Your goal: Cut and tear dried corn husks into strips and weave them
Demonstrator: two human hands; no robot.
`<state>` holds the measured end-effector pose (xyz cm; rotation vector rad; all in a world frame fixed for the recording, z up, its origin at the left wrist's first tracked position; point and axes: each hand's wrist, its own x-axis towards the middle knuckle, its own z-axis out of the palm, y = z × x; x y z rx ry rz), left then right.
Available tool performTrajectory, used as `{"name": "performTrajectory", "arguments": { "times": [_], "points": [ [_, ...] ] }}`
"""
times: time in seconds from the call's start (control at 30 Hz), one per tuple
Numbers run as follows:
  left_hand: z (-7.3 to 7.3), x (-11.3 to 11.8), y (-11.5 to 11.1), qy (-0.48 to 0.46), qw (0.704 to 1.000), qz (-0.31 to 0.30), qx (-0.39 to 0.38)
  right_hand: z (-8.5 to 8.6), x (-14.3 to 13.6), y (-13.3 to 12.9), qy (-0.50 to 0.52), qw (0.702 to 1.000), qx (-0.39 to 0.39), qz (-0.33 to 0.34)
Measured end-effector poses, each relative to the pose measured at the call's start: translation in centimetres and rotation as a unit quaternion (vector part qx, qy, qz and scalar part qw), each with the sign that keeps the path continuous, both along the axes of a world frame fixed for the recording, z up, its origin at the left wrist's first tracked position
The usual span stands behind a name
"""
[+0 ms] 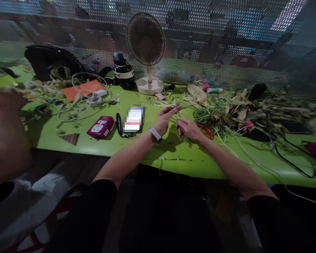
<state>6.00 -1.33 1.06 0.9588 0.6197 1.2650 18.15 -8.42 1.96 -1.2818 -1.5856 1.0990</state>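
Observation:
My left hand (164, 121), with a pale watch band on its wrist, pinches the upper end of a thin pale-green plant stem (178, 114). Just below and to the right, my right hand (188, 129) is closed around the lower part of that stem. Both hands are above the green table (150, 149) near its front edge. Beside my right wrist lies a red loop (205, 131), partly hidden by the wrist. A heap of cut stems and dried leaves (226, 112) spreads to the right of my hands.
Left of my hands lie a lit phone (133, 119) and a purple power socket (101, 127). Behind stand a fan (146, 39) and a black bottle (124, 74). Cables (255, 160) trail across the right side. At far left, another person's arm (7, 130) reaches over the table.

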Motion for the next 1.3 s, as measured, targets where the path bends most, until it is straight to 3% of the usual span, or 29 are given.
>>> {"name": "performTrajectory", "arguments": {
  "times": [0.07,0.13,0.2,0.27,0.37,0.53,0.73,0.9,1.03,1.3],
  "points": [
    [0.1,-0.1,0.0,0.014,0.999,-0.027,0.026,0.6,0.8,-0.1,-0.067,0.991,0.097,-0.065],
    [0.1,-0.1,-0.2,0.025,0.996,-0.062,0.058,1.2,1.8,0.1,-0.109,0.950,0.232,-0.176],
    [-0.1,0.0,-0.4,0.036,0.991,-0.101,0.086,1.5,2.7,0.7,-0.081,0.927,0.270,-0.249],
    [-0.3,0.1,-0.7,0.051,0.984,-0.134,0.109,1.3,3.0,1.4,-0.026,0.948,0.206,-0.240],
    [-0.3,0.0,-1.0,0.075,0.973,-0.164,0.142,0.5,2.8,2.2,0.086,0.980,0.056,-0.171],
    [0.3,-0.3,-1.2,0.128,0.965,-0.165,0.159,0.3,2.1,2.3,0.232,0.962,-0.042,-0.138],
    [0.5,-0.4,-1.3,0.177,0.956,-0.167,0.167,0.5,2.1,2.3,0.328,0.933,-0.032,-0.143],
    [0.1,-0.6,-0.7,0.202,0.943,-0.196,0.180,0.0,2.2,2.6,0.322,0.933,0.007,-0.160],
    [0.0,-0.6,-0.8,0.222,0.936,-0.207,0.180,0.1,2.3,2.6,0.315,0.932,-0.006,-0.177],
    [0.3,-0.5,-1.2,0.175,0.959,-0.211,0.069,1.3,2.7,2.1,0.311,0.940,-0.023,-0.140]
  ]
}}
